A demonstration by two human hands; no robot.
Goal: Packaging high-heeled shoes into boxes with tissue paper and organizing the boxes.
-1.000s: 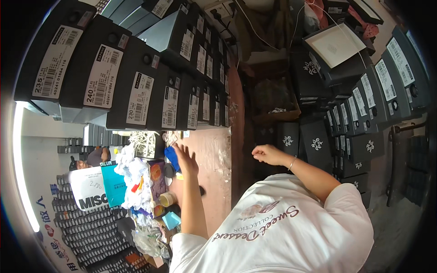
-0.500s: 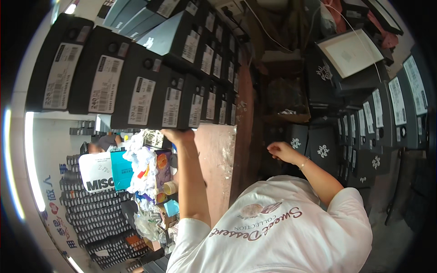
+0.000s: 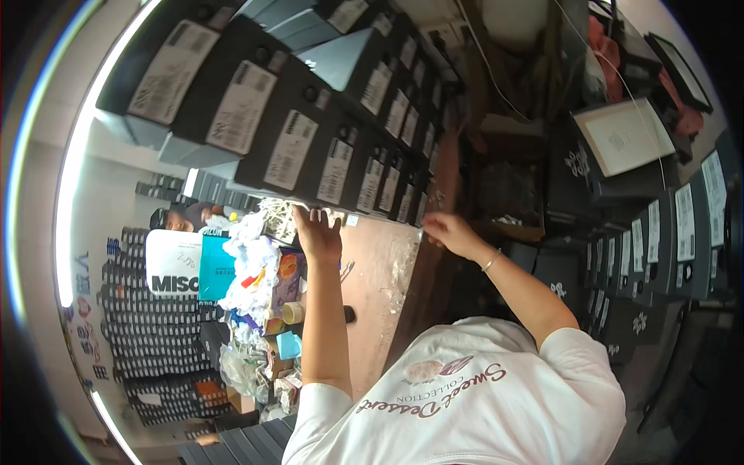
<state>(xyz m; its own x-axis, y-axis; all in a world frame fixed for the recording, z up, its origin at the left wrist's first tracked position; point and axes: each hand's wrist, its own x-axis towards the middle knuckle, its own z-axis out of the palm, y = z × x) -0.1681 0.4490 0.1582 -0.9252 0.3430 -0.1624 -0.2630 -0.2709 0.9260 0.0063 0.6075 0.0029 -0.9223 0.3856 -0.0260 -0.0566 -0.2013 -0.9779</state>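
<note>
A row of dark shoe boxes [image 3: 292, 151] with white labels runs from upper left toward the middle, more boxes [image 3: 385, 101] stacked above it. Its lower edge lies right at the fingertips of my left hand [image 3: 318, 239], which is raised over the pinkish tabletop [image 3: 380, 271] with the fingers spread. Whether those fingertips bear on the boxes is hard to tell. By the right end of the row is my right hand [image 3: 456, 235], fingers curled together close to the last box; anything between them is hidden.
White crumpled paper [image 3: 246, 252], a purple box [image 3: 288, 273] and a tape roll [image 3: 293, 312] crowd the left. An open carton [image 3: 508, 186] and more shoe boxes [image 3: 655, 240] stand on the right. Behind the clutter, another person [image 3: 182, 217] is partly visible beside shelved boxes [image 3: 151, 333].
My right hand has come up and left to the end of the row. My left hand now shows spread fingers below the boxes, where it was partly hidden under them. The view has turned.
</note>
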